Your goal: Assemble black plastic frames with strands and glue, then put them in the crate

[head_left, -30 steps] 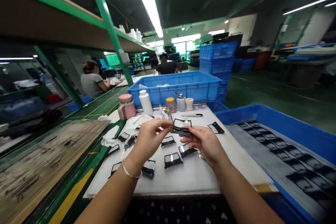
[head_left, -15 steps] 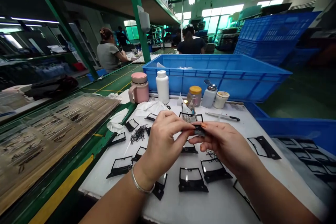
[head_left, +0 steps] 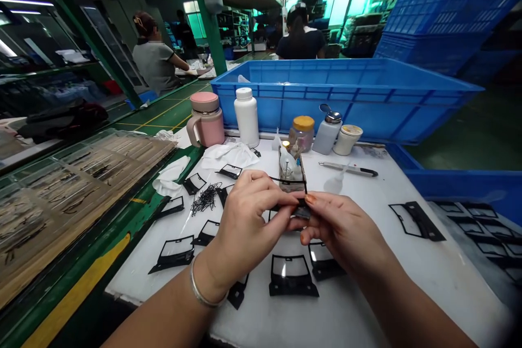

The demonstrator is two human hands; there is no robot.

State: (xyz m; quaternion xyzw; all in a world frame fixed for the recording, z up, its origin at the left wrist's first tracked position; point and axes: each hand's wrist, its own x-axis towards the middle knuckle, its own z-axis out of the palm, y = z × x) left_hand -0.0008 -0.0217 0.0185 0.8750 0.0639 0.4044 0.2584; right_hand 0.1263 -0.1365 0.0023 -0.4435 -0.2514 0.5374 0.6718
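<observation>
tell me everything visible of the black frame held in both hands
The black frame is raised above the white tabletop, pinched between left hand and right hand. It looks like plastic: a thin upper bar meets a side edge at a corner, with a wider band nearer the person. The hands hide much of it.

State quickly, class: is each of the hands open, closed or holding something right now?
Left hand: closed, thumb and fingers pinching a black frame part.
Right hand: closed, pinching the same part from its right side.
</observation>
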